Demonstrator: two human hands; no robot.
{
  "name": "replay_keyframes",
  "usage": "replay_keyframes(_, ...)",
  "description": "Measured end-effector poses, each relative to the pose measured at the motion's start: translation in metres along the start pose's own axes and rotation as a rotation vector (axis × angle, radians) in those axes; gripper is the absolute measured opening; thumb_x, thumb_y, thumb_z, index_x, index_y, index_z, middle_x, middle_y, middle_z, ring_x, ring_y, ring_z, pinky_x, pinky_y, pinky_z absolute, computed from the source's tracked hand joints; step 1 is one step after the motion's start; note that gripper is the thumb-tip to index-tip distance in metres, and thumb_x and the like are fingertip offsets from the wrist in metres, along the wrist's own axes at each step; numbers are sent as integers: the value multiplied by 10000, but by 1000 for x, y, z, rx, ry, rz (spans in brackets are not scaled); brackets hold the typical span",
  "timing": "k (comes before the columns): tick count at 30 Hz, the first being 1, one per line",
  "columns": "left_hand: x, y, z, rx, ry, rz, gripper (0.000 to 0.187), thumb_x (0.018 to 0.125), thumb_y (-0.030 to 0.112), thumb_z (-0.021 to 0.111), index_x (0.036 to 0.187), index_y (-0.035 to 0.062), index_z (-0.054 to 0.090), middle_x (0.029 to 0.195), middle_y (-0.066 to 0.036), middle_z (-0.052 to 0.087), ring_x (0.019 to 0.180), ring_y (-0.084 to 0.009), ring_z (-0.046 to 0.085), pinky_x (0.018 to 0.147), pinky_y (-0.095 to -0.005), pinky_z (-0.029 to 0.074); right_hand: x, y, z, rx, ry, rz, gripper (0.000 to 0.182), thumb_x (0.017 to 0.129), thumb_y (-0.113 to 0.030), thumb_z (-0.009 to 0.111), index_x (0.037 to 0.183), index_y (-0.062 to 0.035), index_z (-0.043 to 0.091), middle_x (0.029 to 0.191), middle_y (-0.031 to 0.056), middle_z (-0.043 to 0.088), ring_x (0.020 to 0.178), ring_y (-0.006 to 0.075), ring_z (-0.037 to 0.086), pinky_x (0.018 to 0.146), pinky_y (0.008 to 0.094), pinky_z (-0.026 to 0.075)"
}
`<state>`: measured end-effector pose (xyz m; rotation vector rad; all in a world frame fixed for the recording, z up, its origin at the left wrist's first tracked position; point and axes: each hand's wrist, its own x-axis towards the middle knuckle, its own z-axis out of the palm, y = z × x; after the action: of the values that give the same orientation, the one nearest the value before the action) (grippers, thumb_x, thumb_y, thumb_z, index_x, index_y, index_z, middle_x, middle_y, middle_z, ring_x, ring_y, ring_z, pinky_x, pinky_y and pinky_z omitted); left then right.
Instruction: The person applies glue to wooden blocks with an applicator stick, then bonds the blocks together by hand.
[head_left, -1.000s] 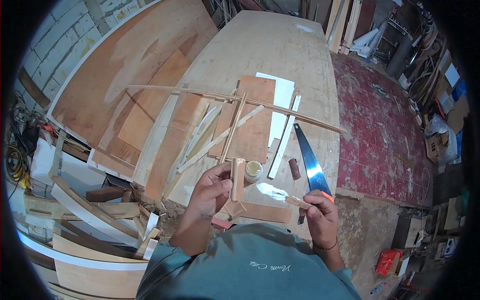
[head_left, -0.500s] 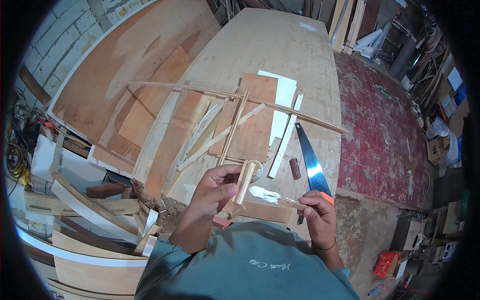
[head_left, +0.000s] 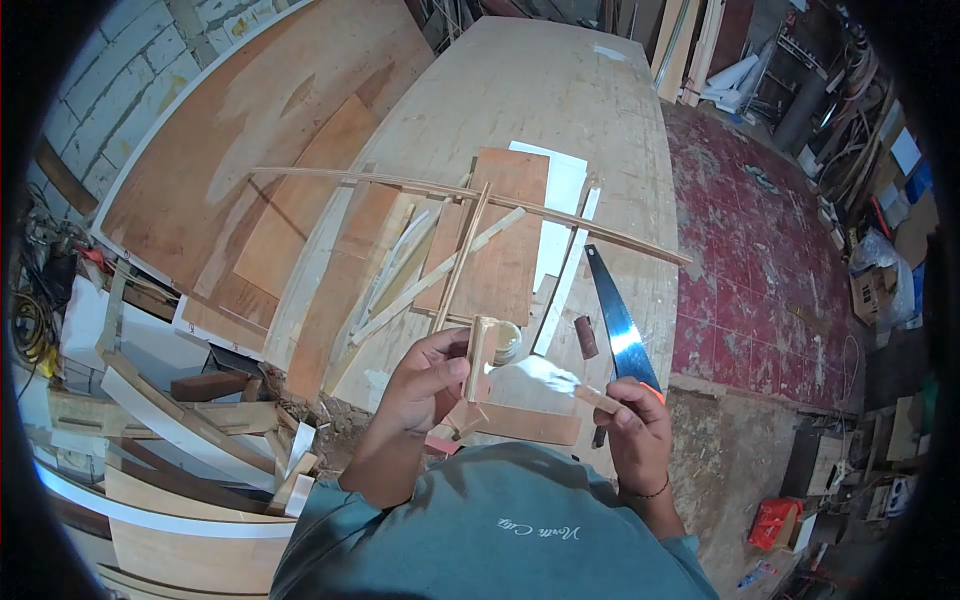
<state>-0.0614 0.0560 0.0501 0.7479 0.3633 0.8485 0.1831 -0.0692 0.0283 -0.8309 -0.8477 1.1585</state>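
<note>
My left hand [head_left: 424, 382] is closed around a short wooden piece [head_left: 482, 358], held upright between thumb and fingers. In my right hand [head_left: 638, 428] is a flat wooden stick [head_left: 597, 399], pinched near its end. Thick white paste [head_left: 545, 374] coats the stick's other end, which reaches left to the edge of the wooden piece. Just behind that piece, partly hidden, is a round pale container [head_left: 509, 341]. A handsaw [head_left: 622, 325] with an orange handle lies beside my right hand, which covers part of it. Left of the saw is a small brown cylinder [head_left: 586, 337].
Wooden strips [head_left: 440, 278], a brown board [head_left: 505, 235] and a white panel [head_left: 562, 200] lie on the plywood table [head_left: 560, 90]. One long thin strip [head_left: 610, 233] crosses the table. Curved frame pieces [head_left: 185, 420] are stacked at left; red flooring [head_left: 760, 270] is at right.
The stick's paste-covered end has moved left and up to the wooden piece. My left hand has turned the piece more upright, showing its broad side.
</note>
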Motion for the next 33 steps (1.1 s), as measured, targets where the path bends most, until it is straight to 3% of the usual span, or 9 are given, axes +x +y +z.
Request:
replay_keyframes(1,0,-1,-1,-27,7,-12,507,826,190,659,1215,-80,475,909,-151,641,804,-216,653,670,-312,542,-1,-1,1,0,-1,0,303,878,-103,578,1146,38,563,1009,93,534,852,153,551,794,280,467)
replay_keyframes(4,-3,0,1,-59,38,-51,507,839,190,643,1231,-72,459,869,-154,638,757,-223,651,613,-321,532,-3,-2,2,203,42,106,374,894,-175,597,1194,36,527,994,82,552,837,160,549,785,304,450)
replay_keyframes(12,-2,-25,-2,-160,-43,-138,420,877,175,586,1229,-25,473,920,-134,622,745,-187,631,616,-288,517,2,21,18,708,-126,483,457,913,-277,572,1248,19,480,909,45,558,788,146,523,756,306,418)
replay_keyframes(14,-1,-35,-6,-219,-99,-159,385,888,150,569,1223,-14,475,924,-120,622,790,-170,635,639,-268,516,4,21,25,695,-130,495,437,928,-280,546,1247,11,480,884,38,550,771,144,515,749,305,414)
replay_keyframes(17,-5,-43,-10,-217,-132,-153,401,892,179,560,1232,-11,462,936,-147,620,685,-188,623,583,-288,506,9,19,32,645,-223,474,425,943,-277,521,1261,-1,468,855,42,558,779,147,523,747,296,413)
replay_keyframes(20,-11,-35,-4,-229,-5,-184,382,896,190,561,1213,-2,466,932,-140,622,690,-180,629,580,-284,507,10,17,34,579,-291,451,437,946,-290,513,1268,0,460,847,46,570,792,155,532,758,294,410)
replay_keyframes(22,-14,-28,-2,-248,88,-185,381,881,108,568,1225,3,444,917,-110,614,704,-135,643,582,-231,571,8,13,37,524,-280,477,442,937,-311,520,1262,-17,464,814,32,565,762,153,522,740,300,398)
replay_keyframes(28,-20,-26,-21,-299,44,-108,362,899,149,560,1216,7,456,956,-127,609,721,-169,641,596,-284,571,3,14,37,426,-309,509,447,934,-343,513,1255,-36,461,780,38,551,714,154,497,715,308,382)
replay_keyframes(33,-23,-26,-29,-312,-13,-93,456,901,217,566,1277,3,420,962,-134,607,753,-187,610,562,-260,488,4,7,34,328,-337,470,352,955,-293,484,1175,-19,467,824,59,564,774,139,520,711,257,412)
